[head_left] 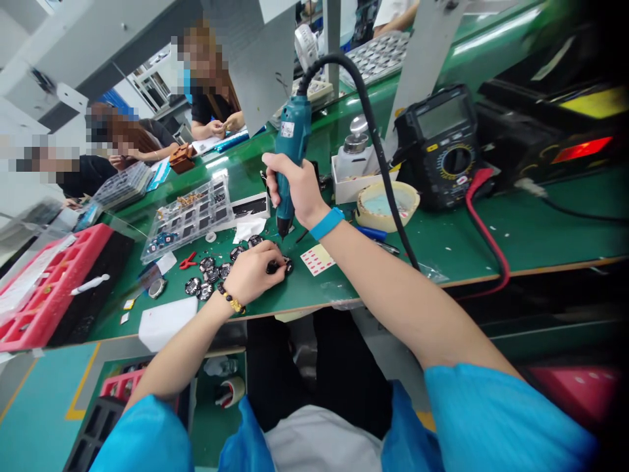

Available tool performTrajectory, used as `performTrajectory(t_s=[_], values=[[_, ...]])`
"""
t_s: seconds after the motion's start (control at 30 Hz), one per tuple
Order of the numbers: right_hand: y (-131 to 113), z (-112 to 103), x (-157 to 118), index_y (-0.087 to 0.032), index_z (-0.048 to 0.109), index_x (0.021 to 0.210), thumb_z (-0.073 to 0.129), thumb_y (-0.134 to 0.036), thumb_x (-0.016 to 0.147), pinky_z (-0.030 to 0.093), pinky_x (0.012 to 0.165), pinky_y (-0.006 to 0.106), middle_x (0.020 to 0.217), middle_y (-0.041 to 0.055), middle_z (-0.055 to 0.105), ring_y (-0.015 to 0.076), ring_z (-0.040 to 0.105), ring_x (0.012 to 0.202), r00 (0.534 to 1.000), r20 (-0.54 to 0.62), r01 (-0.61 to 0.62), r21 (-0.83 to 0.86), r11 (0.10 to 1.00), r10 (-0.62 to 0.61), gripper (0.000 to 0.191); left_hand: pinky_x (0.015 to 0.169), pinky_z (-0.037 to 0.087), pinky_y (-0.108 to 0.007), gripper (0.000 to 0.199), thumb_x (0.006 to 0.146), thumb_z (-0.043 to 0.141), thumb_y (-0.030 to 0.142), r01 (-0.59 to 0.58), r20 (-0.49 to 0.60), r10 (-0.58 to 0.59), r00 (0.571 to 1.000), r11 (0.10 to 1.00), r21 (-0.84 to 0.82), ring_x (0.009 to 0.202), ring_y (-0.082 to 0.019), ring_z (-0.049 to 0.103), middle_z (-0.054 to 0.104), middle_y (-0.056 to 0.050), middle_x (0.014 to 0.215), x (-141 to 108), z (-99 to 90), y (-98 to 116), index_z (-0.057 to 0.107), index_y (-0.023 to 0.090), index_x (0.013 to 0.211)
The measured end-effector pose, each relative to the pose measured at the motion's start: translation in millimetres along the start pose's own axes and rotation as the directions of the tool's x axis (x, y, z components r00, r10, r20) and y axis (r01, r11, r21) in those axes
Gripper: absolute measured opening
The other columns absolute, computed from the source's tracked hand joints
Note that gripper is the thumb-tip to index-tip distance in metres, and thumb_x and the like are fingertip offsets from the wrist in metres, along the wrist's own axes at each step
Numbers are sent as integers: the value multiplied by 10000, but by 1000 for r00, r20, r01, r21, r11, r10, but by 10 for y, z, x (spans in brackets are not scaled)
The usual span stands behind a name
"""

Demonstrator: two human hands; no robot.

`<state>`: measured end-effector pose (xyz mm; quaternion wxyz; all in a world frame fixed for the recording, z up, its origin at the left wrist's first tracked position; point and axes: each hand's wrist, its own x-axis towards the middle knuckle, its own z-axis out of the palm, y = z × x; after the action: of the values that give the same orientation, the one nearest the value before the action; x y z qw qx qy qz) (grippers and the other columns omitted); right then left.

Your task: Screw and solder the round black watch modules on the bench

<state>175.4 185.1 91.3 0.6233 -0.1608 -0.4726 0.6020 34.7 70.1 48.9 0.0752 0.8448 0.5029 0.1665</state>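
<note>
Teal electric screwdriver, its long axis near upright, is clamped in the curled fingers of the right hand; its tip points down below them. Fingers of the left hand, lower still, pinch a small dark part (partly hidden), near that tip.

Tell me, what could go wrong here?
The teal cylindrical power tool in the right hand points down close to the left hand; a slip might jab it. Round black-and-silver parts lie loose beside the left hand and could be knocked. The thick black cord loops above the green bench and might snag.
</note>
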Motion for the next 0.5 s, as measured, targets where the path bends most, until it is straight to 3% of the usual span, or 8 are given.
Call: performTrajectory(t_s=[0.1,0.2,0.33,0.4,0.5], values=[[7,-9,7,-228,547,633,737,-685,846,356,394,267,568,-31,493,100,436,424,1000,-1,1,26,1000,-1,539,834,575,-298,52,906,692,172,1,-124,-3,992,1000,-16,933,-174,726,735,-27,1032,-64,12,11,715,211,880],[1,-17,9,-238,546,642,773,-631,831,369,388,270,565,-35,505,105,443,424,1000,-11,-25,45,999,26,491,924,573,-324,55,934,679,185,-4,-296,-17,955,998,-68,999,-186,721,745,-45,1022,-219,-114,24,717,206,899],[-40,-14,-7,-231,543,643,794,-598,817,371,381,269,559,-35,505,104,441,414,998,-28,-47,55,997,49,478,850,586,-323,31,929,709,197,98,-461,-202,864,966,-239,973,-194,706,737,-66,995,-779,-356,18,726,203,903],[-60,-8,-19,-224,556,644,792,-590,821,364,381,265,558,-36,505,101,442,411,999,-26,-41,39,998,42,470,853,582,-326,46,933,702,195,142,-404,-271,874,936,-322,965,-195,699,734,-69,966,-1207,-373,-15,721,205,893],[-65,0,-31,-219,563,641,758,-552,854,352,383,263,548,-38,506,103,443,404,1000,-16,-12,-5,1000,12,441,811,592,-311,114,949,664,255,316,-109,-376,920,877,-363,911,-193,704,741,-86,956,-1908,-195,-139,714,193,867]])
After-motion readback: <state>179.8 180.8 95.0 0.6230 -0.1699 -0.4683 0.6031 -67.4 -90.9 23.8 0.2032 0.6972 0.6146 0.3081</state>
